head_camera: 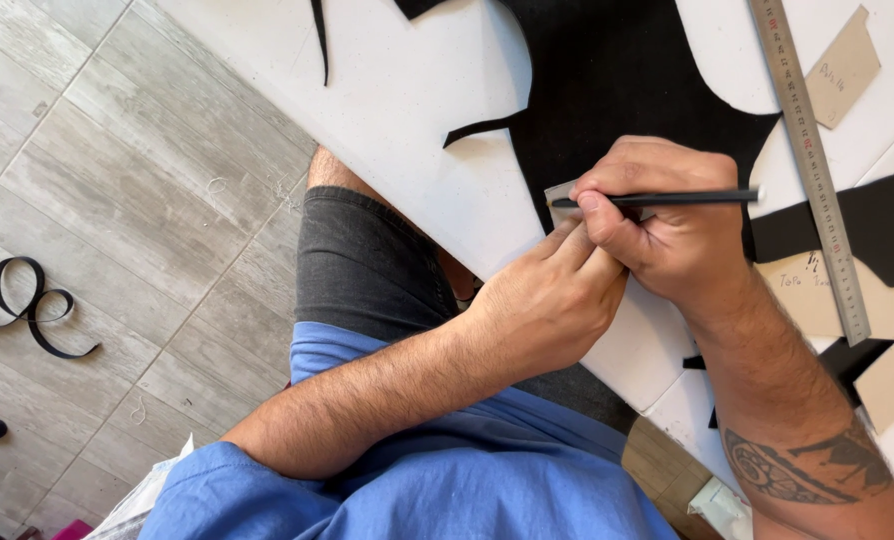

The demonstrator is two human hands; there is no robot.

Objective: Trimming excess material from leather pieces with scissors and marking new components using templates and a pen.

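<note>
Pencil [667, 198], thin and dark, is gripped in the right hand [667, 230], its tip set against a small pale card template [561, 192] at the nine o'clock side of the hand. The template is pressed flat by the fingers of the left hand [542, 305], apparently so it cannot slip on the black fabric [627, 80]. A steel ruler [812, 160] lies at three o'clock. The white worktop [397, 110] edge runs close beneath the hands; open room remains toward twelve o'clock.
</note>
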